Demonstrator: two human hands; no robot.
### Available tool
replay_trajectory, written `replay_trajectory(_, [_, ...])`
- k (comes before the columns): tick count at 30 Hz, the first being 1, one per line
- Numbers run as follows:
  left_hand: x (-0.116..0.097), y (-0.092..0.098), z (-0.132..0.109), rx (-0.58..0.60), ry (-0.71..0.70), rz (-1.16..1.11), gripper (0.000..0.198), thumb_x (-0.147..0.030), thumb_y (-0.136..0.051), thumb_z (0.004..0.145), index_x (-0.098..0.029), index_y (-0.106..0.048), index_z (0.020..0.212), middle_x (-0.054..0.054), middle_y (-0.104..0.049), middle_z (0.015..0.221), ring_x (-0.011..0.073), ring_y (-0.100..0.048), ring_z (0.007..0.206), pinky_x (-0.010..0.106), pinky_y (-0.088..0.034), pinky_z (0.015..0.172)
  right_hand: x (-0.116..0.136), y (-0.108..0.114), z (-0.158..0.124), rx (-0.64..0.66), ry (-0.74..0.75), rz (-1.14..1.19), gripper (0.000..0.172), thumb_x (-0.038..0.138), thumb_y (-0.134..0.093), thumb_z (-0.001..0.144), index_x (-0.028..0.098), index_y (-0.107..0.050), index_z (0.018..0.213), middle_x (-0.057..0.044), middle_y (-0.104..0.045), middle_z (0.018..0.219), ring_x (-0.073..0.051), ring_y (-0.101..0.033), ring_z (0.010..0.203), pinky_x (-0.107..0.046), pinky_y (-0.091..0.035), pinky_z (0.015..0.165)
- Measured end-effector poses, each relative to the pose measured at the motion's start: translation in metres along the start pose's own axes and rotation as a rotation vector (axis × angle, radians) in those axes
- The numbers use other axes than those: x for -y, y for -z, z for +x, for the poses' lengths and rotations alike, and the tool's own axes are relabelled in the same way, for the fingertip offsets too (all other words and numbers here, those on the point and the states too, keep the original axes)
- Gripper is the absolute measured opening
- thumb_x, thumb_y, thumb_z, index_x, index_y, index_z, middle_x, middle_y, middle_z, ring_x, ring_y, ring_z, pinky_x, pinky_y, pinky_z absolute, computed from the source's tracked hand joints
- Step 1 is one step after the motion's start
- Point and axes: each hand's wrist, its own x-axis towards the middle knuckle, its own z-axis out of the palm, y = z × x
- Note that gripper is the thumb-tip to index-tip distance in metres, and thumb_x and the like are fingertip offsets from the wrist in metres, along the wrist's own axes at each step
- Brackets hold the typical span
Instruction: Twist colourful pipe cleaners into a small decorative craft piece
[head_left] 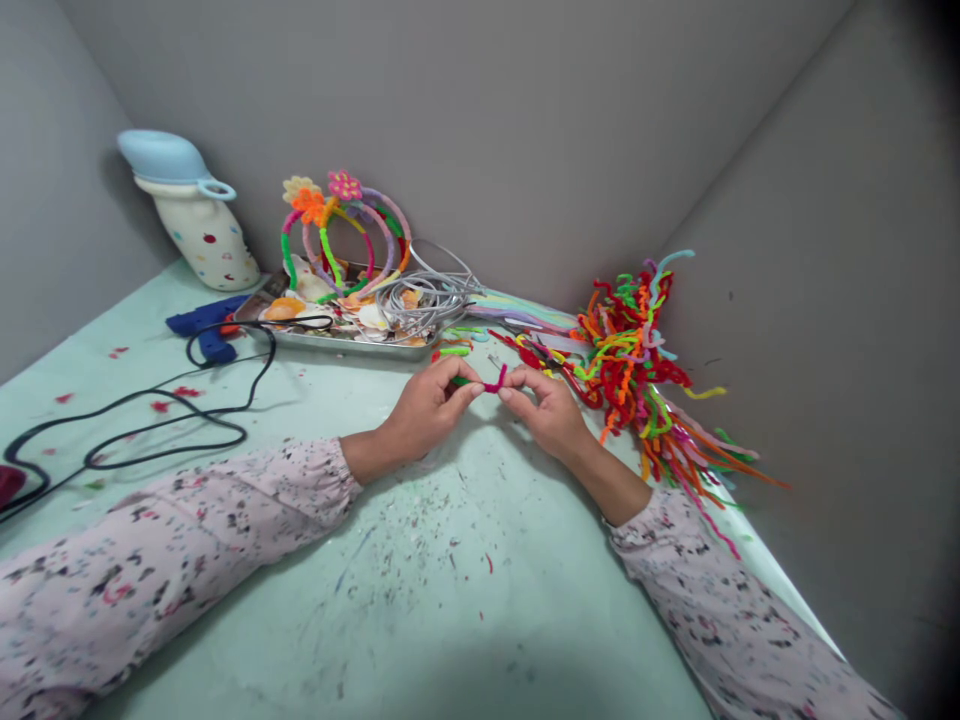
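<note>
My left hand (427,405) and my right hand (544,410) meet above the pale green table, with their fingertips pinching a short green and magenta pipe cleaner (480,383). The green part runs into my left fingers, and the magenta end curls up near my right fingers. Just beyond my right hand lies a big tangled heap of multicoloured pipe cleaners (626,370). Part of the pipe cleaner is hidden by my fingers.
A metal tray (337,343) holds seashells, grey wire (427,303) and pipe-cleaner hoops with flowers (341,235). A blue glue gun (206,325) trails a black cord (135,425) leftward. A white spotted jug (191,215) stands in the back corner. Grey walls enclose the table (457,600).
</note>
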Motion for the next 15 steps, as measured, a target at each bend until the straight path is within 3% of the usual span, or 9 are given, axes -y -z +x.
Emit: replay_trajectory(15, [-0.0021, 0.0008, 0.0004, 0.004, -0.028, 0.025, 0.011, -0.024, -0.056, 0.087, -0.016, -0.059, 0.081, -0.001, -0.057, 0.070, 0.0112, -0.048, 0.064, 0.023, -0.037, 0.060, 0.0049, 0.0006, -0.0003, 0.031, -0.092, 0.029, 0.013, 0.032, -0.058, 0.083, 0.019, -0.062, 0.079, 0.001, -0.061, 0.077, -0.014, -0.055, 0.075, -0.029, -0.042, 0.075])
